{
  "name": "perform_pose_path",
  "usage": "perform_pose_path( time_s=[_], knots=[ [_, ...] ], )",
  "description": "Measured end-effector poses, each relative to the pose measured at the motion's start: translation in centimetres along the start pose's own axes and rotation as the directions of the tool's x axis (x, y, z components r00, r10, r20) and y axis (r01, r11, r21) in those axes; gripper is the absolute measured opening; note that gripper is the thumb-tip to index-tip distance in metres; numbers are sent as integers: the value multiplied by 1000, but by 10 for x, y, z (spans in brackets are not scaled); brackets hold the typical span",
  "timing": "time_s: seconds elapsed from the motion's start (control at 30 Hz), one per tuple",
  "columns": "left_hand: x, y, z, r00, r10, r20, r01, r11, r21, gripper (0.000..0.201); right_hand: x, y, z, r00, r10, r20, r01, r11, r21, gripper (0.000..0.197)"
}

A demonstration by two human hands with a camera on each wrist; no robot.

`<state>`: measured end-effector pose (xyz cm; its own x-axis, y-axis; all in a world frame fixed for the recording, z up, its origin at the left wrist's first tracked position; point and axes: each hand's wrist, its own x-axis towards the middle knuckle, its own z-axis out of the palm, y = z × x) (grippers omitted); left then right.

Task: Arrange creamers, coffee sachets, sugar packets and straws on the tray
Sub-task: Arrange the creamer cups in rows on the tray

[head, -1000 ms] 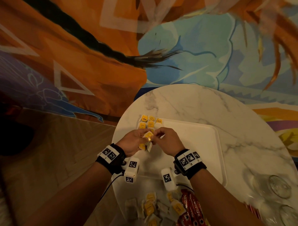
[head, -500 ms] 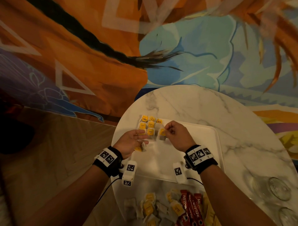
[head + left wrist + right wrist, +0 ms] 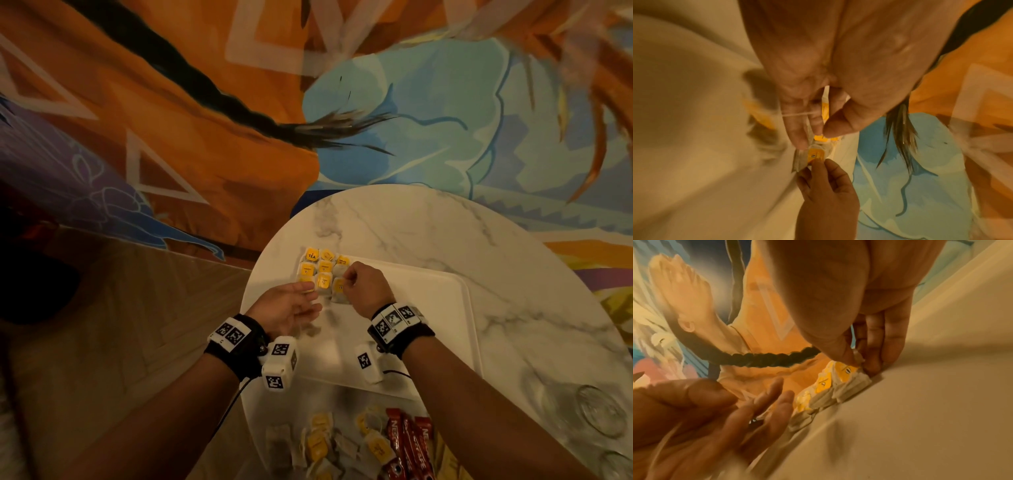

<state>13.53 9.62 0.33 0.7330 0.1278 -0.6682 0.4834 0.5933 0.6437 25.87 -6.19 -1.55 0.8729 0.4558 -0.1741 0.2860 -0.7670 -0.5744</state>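
A white tray (image 3: 428,325) lies on a round marble table (image 3: 445,233). Several yellow-tagged tea bags (image 3: 323,267) stand in a grid at the tray's far left corner. My right hand (image 3: 346,282) pinches one more tea bag (image 3: 338,287) at the grid's near right end; the right wrist view shows its thumb and fingers on that bag (image 3: 846,371). My left hand (image 3: 301,298) lies palm up beside the grid. In the left wrist view it pinches a yellow tag (image 3: 825,108) between thumb and fingers, with a string trailing to a blurred hanging bag (image 3: 760,116).
Near the table's front edge lie a loose pile of tea bags (image 3: 329,445) and red coffee sachets (image 3: 407,442). Clear glasses (image 3: 599,414) stand at the right edge. The tray's middle and right part are bare. A painted wall rises behind the table.
My right hand carried a tea bag from the left hand to the grid's near right end. The left hand drew back and turned palm up.
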Motion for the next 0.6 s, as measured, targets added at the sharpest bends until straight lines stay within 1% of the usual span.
perform_pose_path(
  time_s=[0.07,0.13,0.17,0.23,0.27,0.3,0.37,0.4,0.43,0.47,0.5,0.57,0.6],
  knots=[
    [-1,-4,0,999,39,-20,-39,999,36,38,-6,0,-1,999,-41,-36,38,997,-60,18],
    [-2,-6,-1,997,76,-30,-74,995,67,34,-18,-3,-3,993,-95,-68,91,994,-57,17],
    [-3,-7,-1,996,89,-28,-87,993,78,32,-26,-4,-3,990,-134,-53,132,990,-41,13],
    [-4,-7,-3,994,107,-22,-104,989,102,31,-43,-9,-2,970,-238,52,237,971,28,9],
    [-5,-7,-5,993,116,-23,-112,986,123,30,-52,-12,-3,947,-295,124,288,955,72,10],
    [-6,-8,-6,992,127,-27,-122,982,144,30,-60,-16,-3,913,-358,195,343,933,106,12],
    [-7,-8,-8,987,153,-39,-143,971,190,30,-73,-25,-1,828,-463,318,451,885,113,12],
    [-9,-7,-9,985,166,-43,-152,964,219,31,-77,-28,3,794,-480,373,487,869,82,12],
    [-11,-7,-10,983,177,-42,-161,955,248,31,-79,-29,8,771,-484,413,517,855,37,12],
    [-12,-7,-11,982,185,-38,-167,947,274,32,-79,-30,15,761,-477,441,537,844,-15,14],
    [-14,-8,-13,981,189,-29,-172,939,297,32,-79,-28,22,766,-456,454,539,840,-66,15],
    [-18,-8,-16,979,203,-1,-189,916,354,33,-76,-22,30,807,-402,433,499,856,-134,19],
    [-20,-8,-19,976,216,19,-206,895,396,34,-74,-19,30,829,-375,415,463,876,-134,20]
  ],
)
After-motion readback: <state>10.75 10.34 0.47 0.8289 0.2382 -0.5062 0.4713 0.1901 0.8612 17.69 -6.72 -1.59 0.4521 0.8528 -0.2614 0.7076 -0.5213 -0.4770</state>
